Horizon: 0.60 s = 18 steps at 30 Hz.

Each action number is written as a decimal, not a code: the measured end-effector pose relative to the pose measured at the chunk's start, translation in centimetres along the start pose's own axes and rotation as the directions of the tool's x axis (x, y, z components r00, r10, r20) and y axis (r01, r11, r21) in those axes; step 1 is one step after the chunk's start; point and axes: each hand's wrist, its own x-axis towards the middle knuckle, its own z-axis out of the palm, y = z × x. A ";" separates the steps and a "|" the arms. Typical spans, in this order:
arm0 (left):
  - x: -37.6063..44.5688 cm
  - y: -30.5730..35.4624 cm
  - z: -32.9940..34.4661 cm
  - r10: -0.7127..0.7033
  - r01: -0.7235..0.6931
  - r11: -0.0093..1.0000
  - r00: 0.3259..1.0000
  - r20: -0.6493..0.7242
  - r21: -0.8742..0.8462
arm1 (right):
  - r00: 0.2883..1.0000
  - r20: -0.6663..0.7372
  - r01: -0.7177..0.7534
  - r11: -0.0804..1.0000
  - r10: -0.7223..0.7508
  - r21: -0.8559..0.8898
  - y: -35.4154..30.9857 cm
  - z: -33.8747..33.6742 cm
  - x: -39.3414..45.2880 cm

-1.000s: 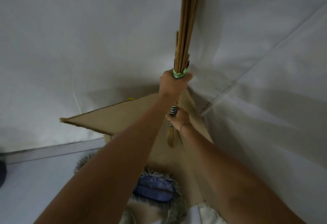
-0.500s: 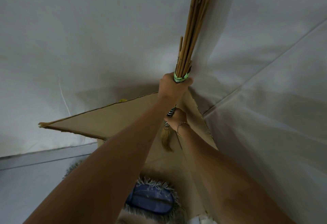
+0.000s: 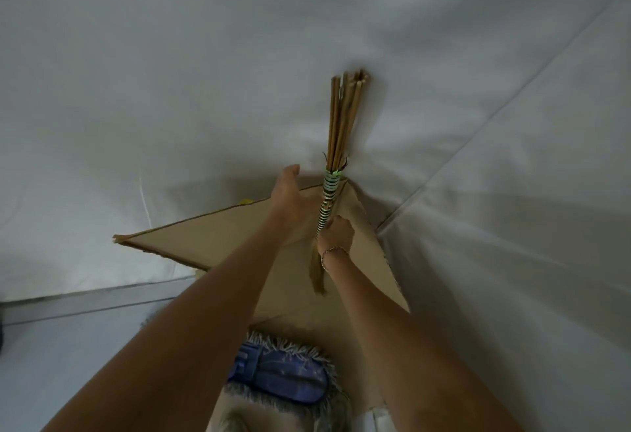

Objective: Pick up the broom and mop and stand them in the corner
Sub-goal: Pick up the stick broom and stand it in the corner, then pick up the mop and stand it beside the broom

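The broom [image 3: 341, 124], a bundle of tan sticks bound with green and striped tape, stands upright against the white wall in the corner. My right hand [image 3: 336, 235] grips its striped binding low down, just above the loose fibres. Left of the binding, my left hand [image 3: 290, 196] is off the broom with its fingers spread, holding nothing. The mop head [image 3: 280, 373], blue with a grey fringe, lies flat below my arms; its handle is not visible.
A sheet of brown cardboard [image 3: 211, 237] leans in the corner behind the broom. White walls meet at a seam on the right [image 3: 478, 131]. Pale floor [image 3: 68, 346] shows at the lower left, along a skirting board.
My left hand has let go of the green binding and opened, moving slightly left. The broom sits lower, with its stick tips now in view against the wall. My right hand keeps its grip.
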 end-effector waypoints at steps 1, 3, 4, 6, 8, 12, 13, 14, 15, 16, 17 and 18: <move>-0.9 0.0 -1.0 -0.005 0.005 0.998 1.000 -0.009 0.063 | 0.999 -0.002 0.032 0.999 -0.032 -0.008 -0.7 -0.6 -1.1; -3.5 -0.3 -3.1 -0.011 0.009 0.987 1.000 0.012 0.159 | 0.995 0.014 0.096 0.995 -0.095 -0.037 -1.8 -2.1 -4.1; -5.1 -0.6 -4.0 -0.011 0.005 0.985 0.999 0.035 0.175 | 0.991 0.032 0.128 0.989 -0.127 -0.067 -2.1 -2.7 -5.8; -8.4 -1.5 -6.1 0.003 -0.025 0.970 0.996 0.091 0.242 | 0.975 0.084 0.216 0.963 -0.205 -0.161 -2.7 -3.7 -9.3; -12.0 -2.9 -8.2 -0.002 -0.052 0.938 0.988 0.156 0.343 | 0.947 0.152 0.317 0.907 -0.284 -0.276 -3.0 -4.3 -12.9; -18.1 -6.3 -14.2 -0.028 -0.042 0.909 0.986 0.162 0.415 | 0.864 0.307 0.499 0.758 -0.399 -0.419 -4.2 -3.4 -20.0; -21.6 -8.0 -17.5 -0.055 -0.010 0.906 0.989 0.140 0.423 | 0.842 0.349 0.533 0.728 -0.410 -0.432 -5.2 -2.4 -24.2; -22.4 -8.4 -18.7 -0.061 -0.005 0.898 0.989 0.136 0.439 | 0.831 0.367 0.552 0.708 -0.419 -0.441 -5.5 -2.0 -25.3; -23.9 -9.6 -20.5 -0.072 0.010 0.894 0.990 0.122 0.449 | 0.814 0.393 0.576 0.688 -0.428 -0.441 -5.8 -1.3 -27.6; -25.9 -10.7 -22.7 -0.089 0.030 0.889 0.990 0.106 0.458 | 0.794 0.426 0.602 0.656 -0.434 -0.455 -6.2 -0.3 -30.3; -28.8 -12.6 -25.5 -0.094 0.046 0.891 0.992 0.084 0.452 | 0.765 0.475 0.637 0.617 -0.435 -0.462 -6.7 1.1 -33.9; -31.6 -14.6 -28.2 -0.107 0.068 0.895 0.992 0.065 0.441 | 0.736 0.525 0.670 0.571 -0.428 -0.474 -7.2 2.6 -37.4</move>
